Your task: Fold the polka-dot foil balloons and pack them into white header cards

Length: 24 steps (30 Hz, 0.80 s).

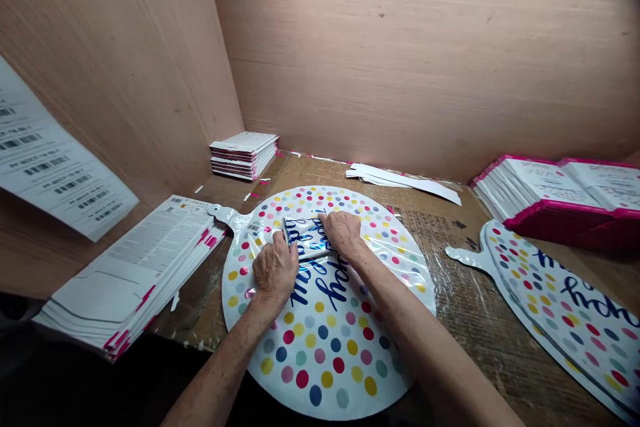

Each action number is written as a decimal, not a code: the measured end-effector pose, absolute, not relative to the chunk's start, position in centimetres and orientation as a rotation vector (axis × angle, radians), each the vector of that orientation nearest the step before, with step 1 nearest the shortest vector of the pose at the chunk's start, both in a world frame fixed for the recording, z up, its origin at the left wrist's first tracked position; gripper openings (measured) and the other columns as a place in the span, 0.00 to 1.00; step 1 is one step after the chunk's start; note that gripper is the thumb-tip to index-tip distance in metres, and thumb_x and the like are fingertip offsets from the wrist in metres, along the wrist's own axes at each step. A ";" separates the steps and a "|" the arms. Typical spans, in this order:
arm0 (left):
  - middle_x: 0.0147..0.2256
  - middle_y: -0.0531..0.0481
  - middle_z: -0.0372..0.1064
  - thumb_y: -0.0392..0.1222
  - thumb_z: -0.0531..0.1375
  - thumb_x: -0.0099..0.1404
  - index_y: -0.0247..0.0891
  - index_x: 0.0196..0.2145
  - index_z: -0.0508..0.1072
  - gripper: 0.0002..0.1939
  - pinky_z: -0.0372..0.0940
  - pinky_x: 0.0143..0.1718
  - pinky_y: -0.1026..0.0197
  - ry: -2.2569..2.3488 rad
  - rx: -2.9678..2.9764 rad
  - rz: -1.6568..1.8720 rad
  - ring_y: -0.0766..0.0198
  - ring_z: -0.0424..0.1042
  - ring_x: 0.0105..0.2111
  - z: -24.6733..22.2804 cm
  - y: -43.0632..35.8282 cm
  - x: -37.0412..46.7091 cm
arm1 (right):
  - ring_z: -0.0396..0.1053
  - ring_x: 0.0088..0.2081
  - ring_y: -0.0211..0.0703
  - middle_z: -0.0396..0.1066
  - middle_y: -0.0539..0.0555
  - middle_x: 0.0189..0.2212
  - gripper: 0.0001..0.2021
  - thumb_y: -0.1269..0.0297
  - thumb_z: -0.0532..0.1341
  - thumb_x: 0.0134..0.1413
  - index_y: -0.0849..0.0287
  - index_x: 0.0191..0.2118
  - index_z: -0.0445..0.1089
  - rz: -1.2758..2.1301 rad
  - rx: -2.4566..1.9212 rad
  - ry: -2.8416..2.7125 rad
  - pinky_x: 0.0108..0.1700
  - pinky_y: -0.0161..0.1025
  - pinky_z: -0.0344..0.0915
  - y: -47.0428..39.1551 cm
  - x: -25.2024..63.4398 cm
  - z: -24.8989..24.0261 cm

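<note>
A large round foil balloon (320, 360), white with coloured dots and dark blue script, lies flat and uninflated, its tail pointing left. On its middle sits a small folded foil balloon (311, 248) with similar blue lettering. My left hand (275, 268) is closed at the left edge of the folded balloon, thumb against it. At its upper right, my right hand (342, 232) is curled with the fingers pinching the edge. Both fingertips are partly hidden.
Flat printed cards (120, 280) are stacked at left, with folded cards (245, 155) behind. Paper strips (405, 183) lie at the back. More dotted balloons (555, 307) and pink-edged card packs (560, 190) stand right. A barcode sheet (55, 160) hangs left. Wooden panels (425, 47) enclose the cardboard-covered table.
</note>
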<state>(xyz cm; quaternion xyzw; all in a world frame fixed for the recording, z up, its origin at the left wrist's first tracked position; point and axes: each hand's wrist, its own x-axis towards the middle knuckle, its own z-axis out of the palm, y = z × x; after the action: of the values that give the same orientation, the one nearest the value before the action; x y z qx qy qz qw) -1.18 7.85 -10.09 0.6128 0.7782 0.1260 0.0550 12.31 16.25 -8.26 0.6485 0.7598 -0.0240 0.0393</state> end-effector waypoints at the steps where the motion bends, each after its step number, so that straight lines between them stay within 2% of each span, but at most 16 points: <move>1: 0.37 0.36 0.76 0.48 0.50 0.71 0.33 0.50 0.67 0.18 0.65 0.37 0.56 2.354 1.840 0.356 0.48 0.76 0.40 -9.9 8.1 -1.3 | 0.74 0.44 0.56 0.75 0.71 0.41 0.22 0.60 0.47 0.70 0.67 0.47 0.75 -0.062 1.999 2.319 0.42 0.45 0.66 16.5 12.0 -8.1; 4: 0.38 0.37 0.77 0.46 0.52 0.70 0.34 0.49 0.67 0.16 0.65 0.37 0.56 2.329 1.803 0.308 0.49 0.77 0.40 -9.4 8.5 -1.4 | 0.69 0.51 0.58 0.71 0.72 0.48 0.20 0.58 0.52 0.68 0.68 0.51 0.72 -0.014 1.942 2.423 0.47 0.47 0.63 17.2 11.2 -7.3; 7: 0.38 0.40 0.77 0.45 0.53 0.70 0.35 0.51 0.66 0.16 0.66 0.39 0.54 2.320 1.803 0.334 0.48 0.77 0.41 -9.4 8.6 -1.6 | 0.66 0.53 0.54 0.67 0.66 0.54 0.20 0.52 0.60 0.62 0.61 0.53 0.71 -0.109 1.660 2.640 0.47 0.41 0.62 18.0 10.8 -6.6; 9: 0.38 0.42 0.77 0.46 0.55 0.69 0.36 0.52 0.67 0.17 0.67 0.40 0.53 2.279 1.828 0.410 0.48 0.77 0.41 -9.7 8.3 -1.9 | 0.68 0.48 0.50 0.69 0.62 0.51 0.18 0.51 0.65 0.58 0.58 0.47 0.74 -0.207 1.526 2.688 0.42 0.37 0.61 18.1 11.1 -6.2; 11: 0.39 0.41 0.77 0.48 0.58 0.67 0.35 0.52 0.68 0.19 0.66 0.43 0.52 2.235 1.859 0.570 0.48 0.75 0.43 -10.1 7.8 -2.4 | 0.69 0.44 0.46 0.71 0.58 0.46 0.15 0.52 0.66 0.57 0.57 0.43 0.74 -0.258 1.499 2.688 0.38 0.36 0.60 17.5 12.0 -6.1; 14: 0.43 0.39 0.76 0.52 0.59 0.65 0.34 0.51 0.70 0.22 0.65 0.48 0.51 2.130 1.804 0.919 0.49 0.73 0.46 -10.4 7.0 -2.7 | 0.69 0.40 0.43 0.74 0.53 0.39 0.12 0.54 0.63 0.60 0.55 0.45 0.71 -0.363 1.476 2.764 0.35 0.35 0.56 14.9 13.6 -6.5; 18: 0.32 0.47 0.77 0.53 0.56 0.65 0.36 0.46 0.72 0.20 0.67 0.36 0.59 1.686 1.487 1.124 0.58 0.75 0.33 -10.3 5.8 -2.2 | 0.68 0.37 0.43 0.74 0.52 0.37 0.15 0.56 0.64 0.59 0.55 0.49 0.67 -0.641 1.593 2.845 0.34 0.36 0.54 10.0 14.2 -7.8; 21: 0.26 0.51 0.75 0.56 0.60 0.61 0.35 0.42 0.73 0.21 0.66 0.32 0.61 1.624 1.420 1.180 0.62 0.73 0.26 -10.0 4.4 -2.9 | 0.65 0.31 0.40 0.71 0.50 0.30 0.11 0.54 0.59 0.62 0.56 0.36 0.69 -0.874 1.653 2.826 0.31 0.35 0.52 7.1 13.9 -8.6; 24: 0.28 0.50 0.76 0.56 0.58 0.64 0.37 0.44 0.73 0.20 0.68 0.36 0.59 1.843 1.571 1.156 0.59 0.75 0.29 -9.4 2.9 -6.5 | 0.61 0.27 0.38 0.67 0.48 0.25 0.15 0.55 0.55 0.64 0.56 0.28 0.65 -1.014 1.618 2.891 0.29 0.35 0.51 5.2 14.9 -9.2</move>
<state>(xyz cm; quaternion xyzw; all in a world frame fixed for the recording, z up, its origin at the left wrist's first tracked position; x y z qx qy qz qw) -6.49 2.94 -9.38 0.5701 0.6689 0.4194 0.2272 14.85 5.25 -9.24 0.4609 0.8236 -0.2888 -0.1605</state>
